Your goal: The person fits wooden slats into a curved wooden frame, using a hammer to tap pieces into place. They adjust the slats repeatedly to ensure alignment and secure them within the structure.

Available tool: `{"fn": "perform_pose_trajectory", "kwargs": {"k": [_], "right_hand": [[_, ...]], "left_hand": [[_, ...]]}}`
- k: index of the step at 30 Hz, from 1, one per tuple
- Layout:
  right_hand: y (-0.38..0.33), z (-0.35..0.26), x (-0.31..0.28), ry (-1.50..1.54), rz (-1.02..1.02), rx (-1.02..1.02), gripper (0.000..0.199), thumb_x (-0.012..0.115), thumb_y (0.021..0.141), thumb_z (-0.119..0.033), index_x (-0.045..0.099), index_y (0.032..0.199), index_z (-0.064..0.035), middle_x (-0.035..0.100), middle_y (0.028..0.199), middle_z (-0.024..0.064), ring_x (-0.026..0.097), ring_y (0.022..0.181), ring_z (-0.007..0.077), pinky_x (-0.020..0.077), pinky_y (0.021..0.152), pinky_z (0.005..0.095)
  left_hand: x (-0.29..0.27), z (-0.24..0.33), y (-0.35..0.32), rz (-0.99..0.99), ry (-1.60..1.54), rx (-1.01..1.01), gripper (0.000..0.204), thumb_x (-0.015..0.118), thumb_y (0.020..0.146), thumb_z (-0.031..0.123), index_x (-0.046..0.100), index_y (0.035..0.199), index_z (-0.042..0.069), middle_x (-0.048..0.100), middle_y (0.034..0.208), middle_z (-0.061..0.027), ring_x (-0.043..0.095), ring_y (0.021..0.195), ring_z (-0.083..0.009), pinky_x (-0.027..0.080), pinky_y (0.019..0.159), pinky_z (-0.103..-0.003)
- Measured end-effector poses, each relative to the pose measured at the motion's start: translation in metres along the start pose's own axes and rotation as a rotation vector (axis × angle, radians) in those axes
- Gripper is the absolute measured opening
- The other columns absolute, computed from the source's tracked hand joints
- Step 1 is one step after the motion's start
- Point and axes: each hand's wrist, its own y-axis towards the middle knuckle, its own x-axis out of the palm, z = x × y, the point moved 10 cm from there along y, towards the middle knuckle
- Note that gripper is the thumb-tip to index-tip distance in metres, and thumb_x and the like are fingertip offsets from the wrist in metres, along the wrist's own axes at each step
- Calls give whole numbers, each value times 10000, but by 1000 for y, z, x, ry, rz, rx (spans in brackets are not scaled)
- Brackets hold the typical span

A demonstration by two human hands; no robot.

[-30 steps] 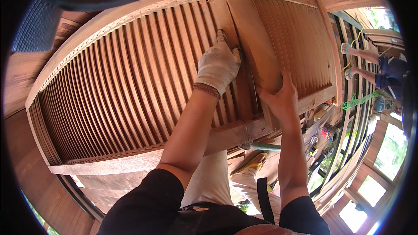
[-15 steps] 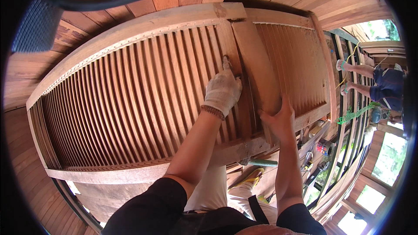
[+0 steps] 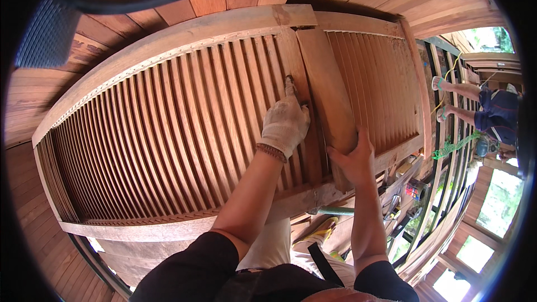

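A large louvered wooden shutter (image 3: 168, 128) lies before me, its many slats running across it within a frame. My left hand (image 3: 283, 124), in an off-white knitted glove with dark fingertips, rests on the slats beside the crossrail (image 3: 300, 78). Its index finger stretches forward and the thumb stands apart. My bare right hand (image 3: 356, 159) is wrapped round the near end of a loose wooden board (image 3: 329, 86), thumb on the left side. The board lies lengthwise along the crossrail, covering part of the right-hand slats (image 3: 380, 89). The fingers under its end are partly hidden.
Near my right forearm, tools and a small container (image 3: 415, 189) lie on the planks below. A green tube (image 3: 335, 211) pokes out by the shutter's near edge. Another person's legs (image 3: 464, 100) are at the far right, near open floor joists and a yellow cord (image 3: 453, 72).
My right hand and the board's near end have shifted slightly left and toward me. The left hand has stayed nearly in place on the slats.
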Motion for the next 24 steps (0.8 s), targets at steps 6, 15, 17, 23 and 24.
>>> {"fn": "perform_pose_trajectory", "kwargs": {"k": [6,15,17,23,24], "right_hand": [[-10,-7,7,-49,58,-17,876,877,701,-361,429,1335,46,631,1146,315,610,1099,482,494,925,513],[-14,-3,7,-49,6,74,867,872,708,-348,436,1345,47,624,1178,310,610,1114,464,497,926,506],[-22,2,0,-36,37,72,836,872,706,-311,453,1337,44,625,1187,302,614,1117,453,499,933,493],[-29,63,-32,11,139,36,809,866,695,-223,478,1362,24,626,1221,273,608,1150,426,497,965,464],[-22,70,-40,11,153,-44,813,863,696,-223,477,1369,20,625,1227,268,604,1155,428,493,972,467]], "left_hand": [[-1,2,1,8,-18,17,774,504,973,246,104,1566,-50,640,1147,-337,621,1116,-453,473,1011,-481],[0,3,2,21,-12,22,783,515,974,278,115,1563,-48,621,1201,-336,611,1157,-432,469,1028,-463],[-3,3,-1,34,-9,9,794,522,976,296,112,1565,-42,613,1220,-335,604,1170,-435,464,1037,-462],[0,9,-3,43,28,-12,812,526,985,325,91,1569,-33,597,1261,-336,594,1188,-442,455,1056,-455],[0,11,-3,66,30,4,813,525,986,326,87,1570,-32,594,1266,-337,593,1190,-442,456,1057,-454]]}}
